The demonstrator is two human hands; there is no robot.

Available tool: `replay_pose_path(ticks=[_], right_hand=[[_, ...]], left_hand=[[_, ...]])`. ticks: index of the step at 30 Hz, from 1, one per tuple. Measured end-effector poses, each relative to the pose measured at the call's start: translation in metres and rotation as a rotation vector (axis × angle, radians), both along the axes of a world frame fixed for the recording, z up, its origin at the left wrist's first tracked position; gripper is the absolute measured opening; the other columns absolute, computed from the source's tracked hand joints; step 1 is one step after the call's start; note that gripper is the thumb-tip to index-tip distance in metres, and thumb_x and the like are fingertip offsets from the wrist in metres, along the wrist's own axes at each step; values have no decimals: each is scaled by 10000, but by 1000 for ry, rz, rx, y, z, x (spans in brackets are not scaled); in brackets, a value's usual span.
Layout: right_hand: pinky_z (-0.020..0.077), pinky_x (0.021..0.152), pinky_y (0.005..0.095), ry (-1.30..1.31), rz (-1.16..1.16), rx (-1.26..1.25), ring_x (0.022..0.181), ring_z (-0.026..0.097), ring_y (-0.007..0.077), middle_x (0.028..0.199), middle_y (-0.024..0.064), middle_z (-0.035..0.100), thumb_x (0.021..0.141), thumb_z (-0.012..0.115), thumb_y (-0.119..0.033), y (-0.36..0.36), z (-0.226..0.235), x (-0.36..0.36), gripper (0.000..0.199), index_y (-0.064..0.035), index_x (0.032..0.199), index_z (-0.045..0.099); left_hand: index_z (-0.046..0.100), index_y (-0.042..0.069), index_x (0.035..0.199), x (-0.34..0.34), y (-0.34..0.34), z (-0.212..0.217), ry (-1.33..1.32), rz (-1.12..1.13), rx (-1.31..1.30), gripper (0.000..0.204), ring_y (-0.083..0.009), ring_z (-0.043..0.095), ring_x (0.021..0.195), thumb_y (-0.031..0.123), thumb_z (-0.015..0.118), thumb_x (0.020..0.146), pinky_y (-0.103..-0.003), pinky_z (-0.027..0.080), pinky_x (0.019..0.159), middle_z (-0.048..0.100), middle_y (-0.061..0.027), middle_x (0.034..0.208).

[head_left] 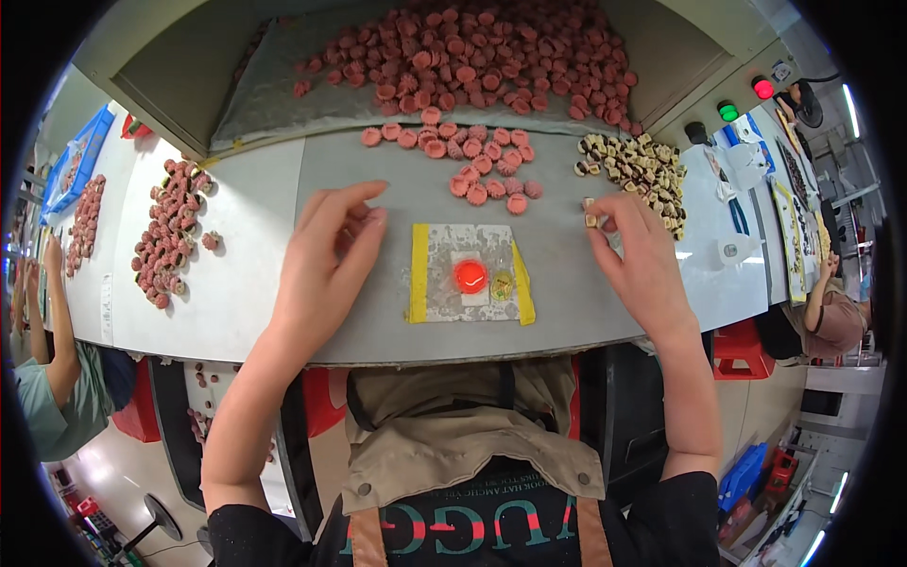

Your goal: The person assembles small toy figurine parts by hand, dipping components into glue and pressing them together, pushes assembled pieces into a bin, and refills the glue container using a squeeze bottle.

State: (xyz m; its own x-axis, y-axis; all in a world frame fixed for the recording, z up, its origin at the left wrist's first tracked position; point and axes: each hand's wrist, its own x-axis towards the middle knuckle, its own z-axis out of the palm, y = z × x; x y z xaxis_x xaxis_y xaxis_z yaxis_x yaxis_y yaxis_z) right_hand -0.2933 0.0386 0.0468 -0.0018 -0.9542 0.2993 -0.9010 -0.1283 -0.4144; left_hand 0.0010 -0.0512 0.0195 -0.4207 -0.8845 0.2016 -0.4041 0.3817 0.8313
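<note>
My right hand (638, 255) pinches a small cream-and-brown piece (591, 219) between thumb and fingertips, beside a pile of similar pieces (647, 175). My left hand (331, 260) hovers over the grey tabletop with thumb and forefinger apart and nothing visible between them. Between my hands, a clear sheet (435, 293) is fixed down with yellow tape strips. On it sit a glossy red round piece (470, 277) and a small yellowish disc (502, 285). Just beyond lie loose pink ridged cup-shaped pieces (477, 193), several with their hollow side up.
A big heap of pink cups (463, 71) fills the bay behind. At left lies a cluster of pinkish pieces (165, 231). Green (727, 111) and red (762, 88) buttons sit on the right frame. Pliers (739, 215) and a small bottle (732, 250) are at far right. Other people work at both sides.
</note>
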Motion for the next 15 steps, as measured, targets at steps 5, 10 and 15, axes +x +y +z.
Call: replay_pose_path(ticks=[5, 10, 15], right_hand=[[492, 715, 362, 64, 160, 133, 825, 603, 263, 948, 107, 580, 847, 653, -37, 11, -6, 17, 162, -46, 1003, 611], [503, 745, 343, 37, 197, -17, 837, 615, 245, 997, 106, 579, 854, 655, -36, 7, -24, 30, 233, -55, 1084, 630], [501, 742, 323, -231, 12, 134, 839, 616, 209, 1002, 102, 587, 845, 665, -32, 12, -12, 40, 214, -31, 1057, 638]], left_hand=[[566, -8, 1236, 6, 40, 1, 525, 12, 578, 289, -102, 575, 930, 125, 537, 981, -239, 464, 838, 590, -27, 1069], [500, 6, 1305, -9, 57, -5, 910, -109, 929, 342, -123, 594, 989, 141, 527, 992, -240, 478, 877, 587, -36, 1099], [487, 12, 1315, -4, 60, -11, 960, -150, 965, 363, -119, 590, 984, 185, 524, 999, -255, 469, 895, 590, -32, 1097]])
